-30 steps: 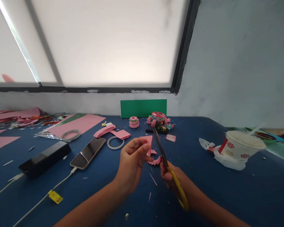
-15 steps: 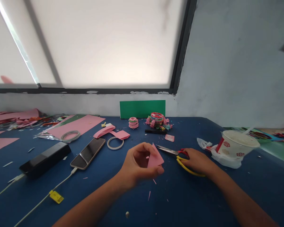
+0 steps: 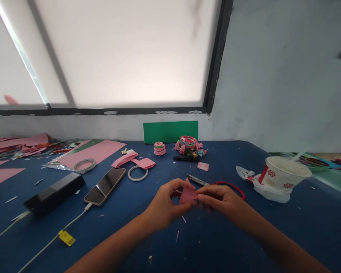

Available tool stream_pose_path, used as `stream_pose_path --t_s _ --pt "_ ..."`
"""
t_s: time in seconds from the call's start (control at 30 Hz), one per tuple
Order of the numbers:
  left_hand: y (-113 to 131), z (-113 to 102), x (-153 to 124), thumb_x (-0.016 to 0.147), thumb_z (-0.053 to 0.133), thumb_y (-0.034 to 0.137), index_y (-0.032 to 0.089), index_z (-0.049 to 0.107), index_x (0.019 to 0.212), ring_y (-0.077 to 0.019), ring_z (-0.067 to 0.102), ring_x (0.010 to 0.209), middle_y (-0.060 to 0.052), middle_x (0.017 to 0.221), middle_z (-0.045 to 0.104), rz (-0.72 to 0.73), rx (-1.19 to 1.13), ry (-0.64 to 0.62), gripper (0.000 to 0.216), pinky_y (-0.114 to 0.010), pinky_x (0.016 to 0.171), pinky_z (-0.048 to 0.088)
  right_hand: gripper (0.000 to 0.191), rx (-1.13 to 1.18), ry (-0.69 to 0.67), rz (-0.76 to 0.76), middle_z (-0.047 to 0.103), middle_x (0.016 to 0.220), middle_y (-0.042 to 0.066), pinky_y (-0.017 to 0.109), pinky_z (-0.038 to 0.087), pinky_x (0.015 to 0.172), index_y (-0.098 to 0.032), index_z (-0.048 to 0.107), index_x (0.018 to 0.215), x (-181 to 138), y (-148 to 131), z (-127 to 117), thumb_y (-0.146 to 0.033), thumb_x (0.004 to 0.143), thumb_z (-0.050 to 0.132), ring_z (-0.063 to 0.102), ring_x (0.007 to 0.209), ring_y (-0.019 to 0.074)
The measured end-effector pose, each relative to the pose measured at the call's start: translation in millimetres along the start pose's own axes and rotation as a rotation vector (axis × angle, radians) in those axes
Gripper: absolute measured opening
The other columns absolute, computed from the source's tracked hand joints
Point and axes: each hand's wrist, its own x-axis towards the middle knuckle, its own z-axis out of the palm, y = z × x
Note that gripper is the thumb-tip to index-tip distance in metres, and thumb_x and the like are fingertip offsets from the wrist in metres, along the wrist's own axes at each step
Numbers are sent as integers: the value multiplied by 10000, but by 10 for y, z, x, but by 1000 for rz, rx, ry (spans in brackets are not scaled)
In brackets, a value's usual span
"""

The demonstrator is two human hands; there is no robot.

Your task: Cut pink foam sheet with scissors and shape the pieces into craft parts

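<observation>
Both my hands meet over the blue table (image 3: 244, 235) and pinch one small folded pink paper triangle (image 3: 187, 195). My left hand (image 3: 165, 203) grips its left side with curled fingers. My right hand (image 3: 220, 200) pinches its right edge. The scissors (image 3: 216, 183) with a red and yellow handle lie flat on the table just behind my right hand, blades pointing left, untouched.
A phone (image 3: 105, 185) on a cable and a black power bank (image 3: 54, 194) lie to the left. Two tape rings (image 3: 138, 173), pink paper sheets (image 3: 93, 149), stacked paper flowers (image 3: 189, 145), a green card (image 3: 170, 131) and a black marker (image 3: 185, 159) sit behind. A lidded paper cup (image 3: 284, 174) stands right.
My right hand laid the scissors down on the table, let go of them and came back to the pink paper. My left hand kept hold of the paper, lowering it slightly.
</observation>
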Motion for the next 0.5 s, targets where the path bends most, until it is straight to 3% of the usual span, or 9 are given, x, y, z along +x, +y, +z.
stream_pose_path --t_s 0.1,0.23,0.4,0.5 --pt "-52 -3 18 746 614 178 176 605 927 -167 585 841 -45 916 624 134 283 -3 181 -292 772 456 360 46 35 72 590 637 11 218 324 474 -129 651 831 13 63 21 -468 719 614 432 502 83" --pt "-116 -12 5 822 553 217 174 583 1023 -173 580 899 -78 988 610 316 445 -94 208 -300 824 451 309 180 6 136 577 601 -3 205 246 428 -133 644 743 57 110 46 -439 697 637 374 454 58" --pt "-130 -15 -9 826 563 253 190 542 1107 -196 559 1006 -87 1088 591 326 547 -107 289 -326 886 441 291 295 29 178 502 520 -42 208 164 415 -135 630 704 84 168 71 -424 688 652 278 412 37" --pt "-156 -1 0 819 575 263 194 566 1074 -189 571 978 -74 1086 594 293 574 -6 264 -322 855 459 316 222 67 160 484 508 -43 208 168 414 -135 636 701 103 216 73 -450 696 644 297 423 45"
